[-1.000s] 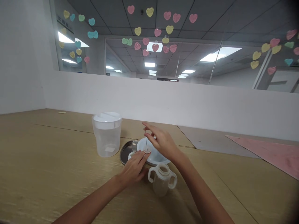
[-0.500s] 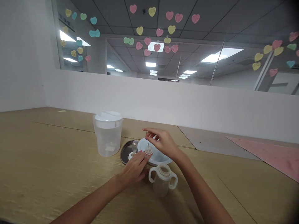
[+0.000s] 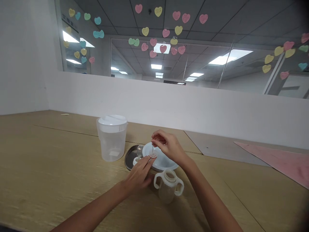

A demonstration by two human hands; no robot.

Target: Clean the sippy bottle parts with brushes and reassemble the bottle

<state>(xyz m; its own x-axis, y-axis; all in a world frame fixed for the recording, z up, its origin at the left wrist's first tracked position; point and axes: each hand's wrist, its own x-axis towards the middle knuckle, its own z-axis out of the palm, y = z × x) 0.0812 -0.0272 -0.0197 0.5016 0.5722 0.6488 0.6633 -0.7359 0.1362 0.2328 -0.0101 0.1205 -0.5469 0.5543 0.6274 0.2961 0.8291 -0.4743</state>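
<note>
Wide tabletop [image 3: 67, 174] left of hands [image 3: 138, 172]

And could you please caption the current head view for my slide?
Left hand holds a small round part while the right hand grips a thin upright rod.

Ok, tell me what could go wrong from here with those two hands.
The thin rod in the right hand could slip and poke the left hand, which holds the small round piece at its lower end. That piece might also drop if the left hand's grip loosens. And the two-handled bottle stands close by, so a stray bump might tip it.
</note>
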